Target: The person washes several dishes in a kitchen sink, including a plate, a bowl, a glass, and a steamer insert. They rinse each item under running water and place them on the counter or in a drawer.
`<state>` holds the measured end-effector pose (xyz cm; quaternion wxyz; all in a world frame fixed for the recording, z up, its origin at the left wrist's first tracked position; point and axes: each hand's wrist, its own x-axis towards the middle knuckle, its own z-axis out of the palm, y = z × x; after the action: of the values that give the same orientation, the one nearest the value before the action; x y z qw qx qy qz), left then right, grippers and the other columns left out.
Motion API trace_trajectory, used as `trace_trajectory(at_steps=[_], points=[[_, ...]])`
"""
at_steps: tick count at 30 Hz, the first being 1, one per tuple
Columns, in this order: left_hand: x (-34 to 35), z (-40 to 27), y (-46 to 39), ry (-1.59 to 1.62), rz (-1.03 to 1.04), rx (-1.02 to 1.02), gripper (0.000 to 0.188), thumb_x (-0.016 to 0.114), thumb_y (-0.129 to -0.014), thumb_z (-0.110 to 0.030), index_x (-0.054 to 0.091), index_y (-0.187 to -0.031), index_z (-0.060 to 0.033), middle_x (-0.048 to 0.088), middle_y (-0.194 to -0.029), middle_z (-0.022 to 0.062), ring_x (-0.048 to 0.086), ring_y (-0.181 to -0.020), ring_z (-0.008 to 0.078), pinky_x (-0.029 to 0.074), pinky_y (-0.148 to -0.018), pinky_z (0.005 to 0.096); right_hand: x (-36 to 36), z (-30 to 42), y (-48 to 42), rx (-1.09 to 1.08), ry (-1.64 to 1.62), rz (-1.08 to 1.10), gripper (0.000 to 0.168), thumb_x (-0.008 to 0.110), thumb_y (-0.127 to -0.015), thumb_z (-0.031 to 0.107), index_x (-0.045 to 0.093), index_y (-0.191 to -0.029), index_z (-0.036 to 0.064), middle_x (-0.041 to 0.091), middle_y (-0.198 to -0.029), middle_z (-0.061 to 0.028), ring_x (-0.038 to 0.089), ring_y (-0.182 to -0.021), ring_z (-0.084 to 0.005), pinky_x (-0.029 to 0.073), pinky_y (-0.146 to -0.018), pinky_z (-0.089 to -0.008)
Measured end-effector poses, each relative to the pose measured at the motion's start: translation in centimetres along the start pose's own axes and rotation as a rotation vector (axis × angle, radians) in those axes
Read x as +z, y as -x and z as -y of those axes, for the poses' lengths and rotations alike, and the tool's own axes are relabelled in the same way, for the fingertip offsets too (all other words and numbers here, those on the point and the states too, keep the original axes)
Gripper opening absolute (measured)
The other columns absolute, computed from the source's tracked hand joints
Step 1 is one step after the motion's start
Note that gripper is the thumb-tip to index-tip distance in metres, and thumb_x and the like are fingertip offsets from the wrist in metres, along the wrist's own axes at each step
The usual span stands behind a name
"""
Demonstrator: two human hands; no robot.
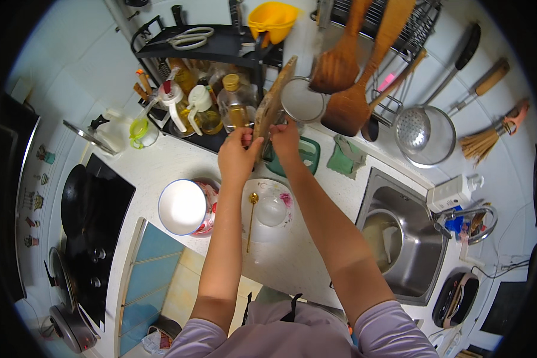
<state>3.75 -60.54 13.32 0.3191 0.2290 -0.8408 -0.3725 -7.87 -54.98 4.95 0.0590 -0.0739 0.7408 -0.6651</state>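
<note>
My left hand (239, 154) has its fingers at the near edge of an upright wooden board (273, 100), thumb against it. On the board's other side is my right hand (286, 138), fingers bent, partly hidden behind its own back; whether it grips anything is unclear. Below my hands, a floral plate (288, 217) bears a small clear bowl (270, 211) and a long gold spoon (250, 223). Left of my left forearm, a white bowl with a blue rim (182, 207) leans by a red-patterned bowl (208, 210). A green divided tray (310, 156) lies behind my right wrist.
Oil bottles (206, 112) stand under a black rack (232, 40) at the back. Wooden spatulas (347, 107) and strainers (303, 99) hang on the right. A green cloth (344, 154) lies near the steel sink (423, 250). The black cooktop (103, 215) is at left.
</note>
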Motion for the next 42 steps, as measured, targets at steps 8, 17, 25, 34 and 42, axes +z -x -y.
trace_trajectory(at_steps=[8, 17, 25, 34, 42], points=[[1.1, -0.3, 1.8, -0.098, 0.007, 0.011, 0.026, 0.062, -0.069, -0.016, 0.054, -0.087, -0.0004, 0.058, -0.077, 0.0094, 0.056, -0.072, 0.0175, 0.043, -0.064, 0.0269, -12.1, -0.6, 11.9, -0.085, -0.139, 0.133, 0.018, 0.053, -0.075, 0.005, 0.05, -0.093, 0.003, 0.055, -0.079, -0.0066, 0.054, -0.072, -0.0147, 0.043, -0.063, -0.0249], [0.6, -6.1, 7.7, 0.071, -0.251, 0.022, 0.029, 0.05, -0.078, -0.007, 0.043, -0.105, 0.0005, 0.047, -0.103, 0.0112, 0.046, -0.092, 0.0174, 0.037, -0.08, 0.0281, -44.5, -11.6, 20.7, 0.209, 0.296, -0.29, 0.007, 0.051, -0.074, 0.002, 0.052, -0.081, 0.002, 0.053, -0.064, -0.0054, 0.051, -0.058, -0.0119, 0.041, -0.056, -0.0242], [11.3, -16.7, 20.9, 0.07, 0.124, 0.181, 0.029, 0.046, -0.076, -0.006, 0.042, -0.104, 0.0011, 0.048, -0.103, 0.0126, 0.047, -0.09, 0.0185, 0.037, -0.079, 0.0281, -60.2, -23.5, 17.1, 0.286, 1.104, -0.189, 0.025, 0.056, -0.064, 0.002, 0.051, -0.088, 0.003, 0.048, -0.093, -0.0117, 0.049, -0.086, -0.0275, 0.043, -0.071, -0.0346], [25.2, -20.1, 36.1, 0.407, 0.703, -0.332, 0.019, 0.047, -0.077, -0.001, 0.047, -0.096, -0.0045, 0.051, -0.088, 0.0054, 0.05, -0.074, 0.0096, 0.041, -0.063, 0.0192, -61.4, -40.9, 14.3, -0.005, 1.503, -0.378, 0.019, 0.043, -0.073, 0.012, 0.051, -0.089, 0.006, 0.05, -0.096, -0.0094, 0.047, -0.091, -0.023, 0.045, -0.067, -0.0353], [36.1, -21.0, 44.5, 0.488, 1.094, -1.195, 0.025, 0.043, -0.083, -0.028, 0.046, -0.098, -0.0079, 0.052, -0.088, 0.0027, 0.051, -0.08, 0.0126, 0.041, -0.07, 0.0262, -66.8, -29.9, 21.9, 0.427, 0.942, 0.219, 0.014, 0.048, -0.073, 0.011, 0.052, -0.082, 0.002, 0.057, -0.076, -0.0149, 0.055, -0.071, -0.0304, 0.043, -0.061, -0.0378]])
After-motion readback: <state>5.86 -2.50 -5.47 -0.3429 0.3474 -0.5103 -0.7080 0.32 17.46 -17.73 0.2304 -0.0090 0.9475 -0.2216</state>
